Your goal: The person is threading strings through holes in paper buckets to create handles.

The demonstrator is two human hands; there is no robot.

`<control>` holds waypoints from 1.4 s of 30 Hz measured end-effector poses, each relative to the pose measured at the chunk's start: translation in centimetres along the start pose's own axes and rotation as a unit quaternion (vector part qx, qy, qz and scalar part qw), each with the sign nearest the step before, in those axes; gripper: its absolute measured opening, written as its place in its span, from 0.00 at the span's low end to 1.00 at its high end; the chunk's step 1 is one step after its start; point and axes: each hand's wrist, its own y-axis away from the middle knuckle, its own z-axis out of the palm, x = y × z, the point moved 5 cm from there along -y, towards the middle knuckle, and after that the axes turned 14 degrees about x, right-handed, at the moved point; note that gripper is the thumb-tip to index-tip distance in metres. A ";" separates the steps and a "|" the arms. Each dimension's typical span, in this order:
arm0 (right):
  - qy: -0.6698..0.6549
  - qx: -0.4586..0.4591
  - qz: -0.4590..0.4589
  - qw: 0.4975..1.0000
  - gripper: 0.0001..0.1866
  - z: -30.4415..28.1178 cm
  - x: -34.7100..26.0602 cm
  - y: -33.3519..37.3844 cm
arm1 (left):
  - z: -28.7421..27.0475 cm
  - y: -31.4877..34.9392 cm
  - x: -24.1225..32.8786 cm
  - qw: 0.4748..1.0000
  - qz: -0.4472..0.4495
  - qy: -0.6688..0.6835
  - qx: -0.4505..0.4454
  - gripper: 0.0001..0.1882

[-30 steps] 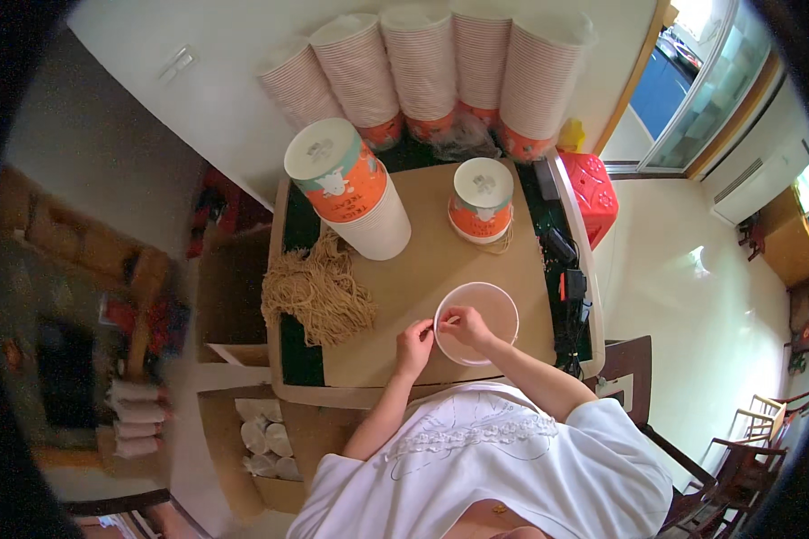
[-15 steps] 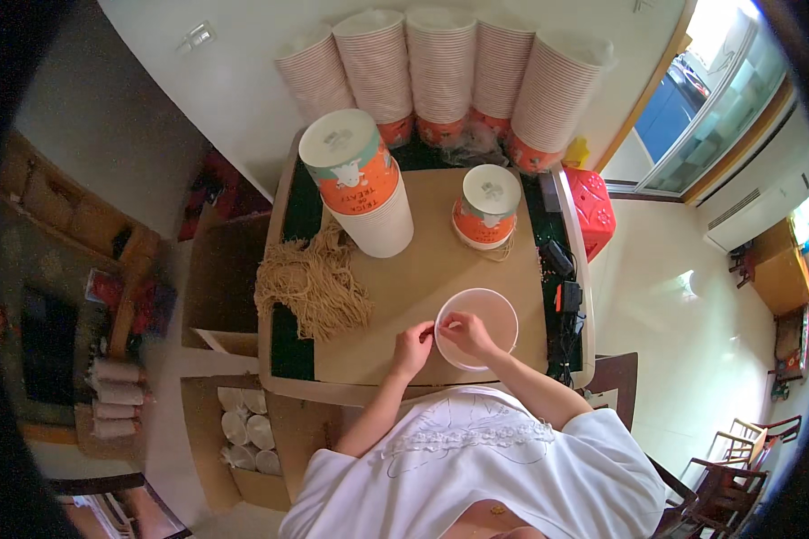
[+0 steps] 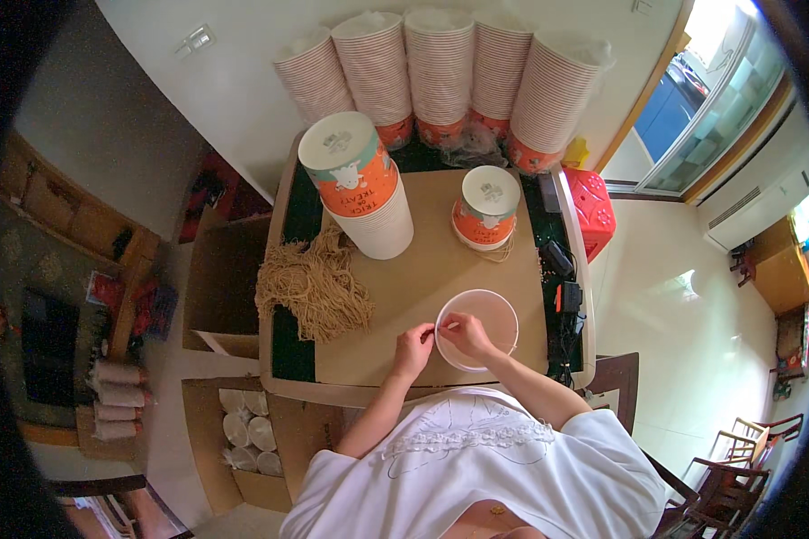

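An open paper bucket, white inside, stands mouth up at the table's near edge. My left hand is closed in a pinch against the outside of its left wall, just below the rim. Reaching over the rim, my right hand has its fingers pinched together inside, at the same spot of the wall. Whatever lies between the fingers is too small and too hidden to name. A bundle of tan twine lies to the left, spilling over the brown cardboard sheet.
Upside-down printed paper buckets form a tall stack and a short stack, with twine beside the short one. Several wrapped stacks line the wall. Black adapters and cables lie right. A carton and red stool flank the table.
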 end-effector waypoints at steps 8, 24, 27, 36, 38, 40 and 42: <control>0.147 -0.005 -0.035 0.989 0.12 -0.9 -2.5 0.8 | 0.2 -0.4 -0.9 0.999 -0.051 0.002 -0.006 0.06; 0.382 -0.212 -0.147 0.888 0.11 2.6 -3.8 -5.0 | 4.3 -1.1 -6.5 0.743 -0.498 0.426 -0.134 0.08; 0.374 -0.245 -0.123 0.886 0.12 2.5 -2.0 -4.6 | 4.5 -1.7 -6.0 0.780 -0.449 0.428 -0.080 0.05; 0.280 -0.177 -0.121 0.936 0.11 0.5 -0.9 -4.5 | 2.6 -1.3 -3.5 0.886 -0.367 0.273 -0.072 0.06; 0.257 -0.157 -0.149 0.942 0.09 -0.2 -1.7 -4.2 | 2.3 -0.9 -1.7 0.867 -0.380 0.304 -0.105 0.08; 0.207 -0.124 -0.196 0.951 0.08 -0.9 -3.0 -3.8 | 2.5 -0.8 -1.1 0.846 -0.392 0.334 -0.138 0.09; 0.192 -0.105 -0.204 0.954 0.06 -1.3 -3.9 -3.5 | 2.5 -1.0 -0.3 0.801 -0.367 0.441 -0.172 0.10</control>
